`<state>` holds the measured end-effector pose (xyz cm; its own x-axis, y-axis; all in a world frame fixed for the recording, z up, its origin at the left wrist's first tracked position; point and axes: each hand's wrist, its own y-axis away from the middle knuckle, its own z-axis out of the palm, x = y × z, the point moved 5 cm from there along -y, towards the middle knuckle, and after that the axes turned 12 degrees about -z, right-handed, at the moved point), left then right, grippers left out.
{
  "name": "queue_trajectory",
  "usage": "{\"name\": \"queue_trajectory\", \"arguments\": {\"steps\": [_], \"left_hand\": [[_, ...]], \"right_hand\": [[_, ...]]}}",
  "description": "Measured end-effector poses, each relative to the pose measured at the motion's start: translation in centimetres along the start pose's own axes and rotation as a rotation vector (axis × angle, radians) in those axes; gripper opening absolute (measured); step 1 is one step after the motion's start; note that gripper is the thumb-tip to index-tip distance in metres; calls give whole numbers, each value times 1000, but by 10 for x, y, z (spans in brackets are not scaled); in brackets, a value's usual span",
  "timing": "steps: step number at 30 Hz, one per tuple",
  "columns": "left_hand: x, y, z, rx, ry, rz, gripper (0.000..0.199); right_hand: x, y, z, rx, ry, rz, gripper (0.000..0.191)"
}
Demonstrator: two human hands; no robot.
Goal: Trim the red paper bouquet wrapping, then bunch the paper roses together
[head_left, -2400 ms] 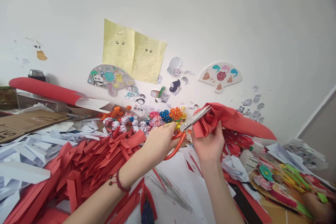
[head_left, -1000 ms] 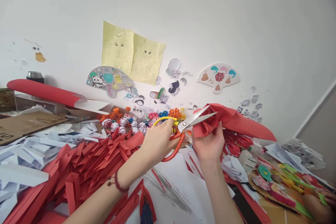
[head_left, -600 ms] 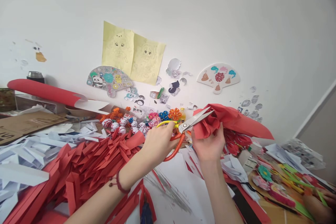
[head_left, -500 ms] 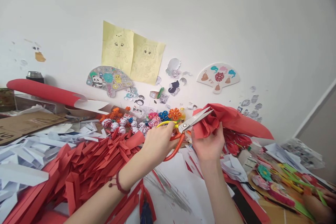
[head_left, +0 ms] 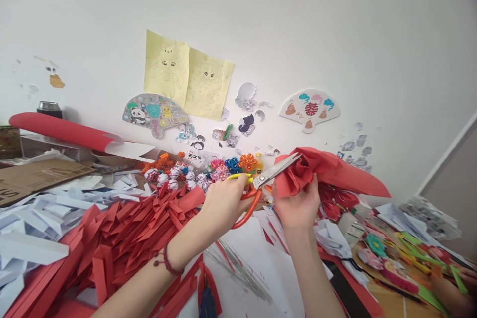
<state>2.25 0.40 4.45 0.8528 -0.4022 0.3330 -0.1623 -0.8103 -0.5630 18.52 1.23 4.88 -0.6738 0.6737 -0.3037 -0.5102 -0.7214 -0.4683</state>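
Observation:
My left hand grips scissors with one yellow and one orange handle, a dark red bracelet on its wrist. The blades point up and right against the gathered edge of a crumpled red paper and look almost closed. Fingers curled around its underside, my right hand holds that paper up, its long tail stretching to the right. Below both hands lies a white sheet with thin wires on it.
Folded red strips and white strips heap at the left. Behind stand wrapped balls and orange flowers. Blue-handled pliers lie at the bottom. Colourful craft pieces cover the right, near another person's hand.
The scissor blades have closed slightly. The red paper and my right hand have shifted a little to the right.

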Motion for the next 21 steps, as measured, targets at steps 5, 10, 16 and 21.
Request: {"name": "queue_trajectory", "arguments": {"steps": [5, 10, 16, 21], "left_hand": [[0, 0, -1, -16, -7, -10, 36], [0, 0, -3, -36, -23, -7, 34], [-1, -1, -2, -60, -1, 6, 36], [-5, -2, -5, -2, 49, -24, 39]], "right_hand": [[-1, 1, 2, 1, 3, 1, 24], [1, 5, 4, 47, -14, 25, 26], [2, 4, 3, 16, -6, 18, 28], [-1, 1, -2, 71, 4, -1, 24]]}}
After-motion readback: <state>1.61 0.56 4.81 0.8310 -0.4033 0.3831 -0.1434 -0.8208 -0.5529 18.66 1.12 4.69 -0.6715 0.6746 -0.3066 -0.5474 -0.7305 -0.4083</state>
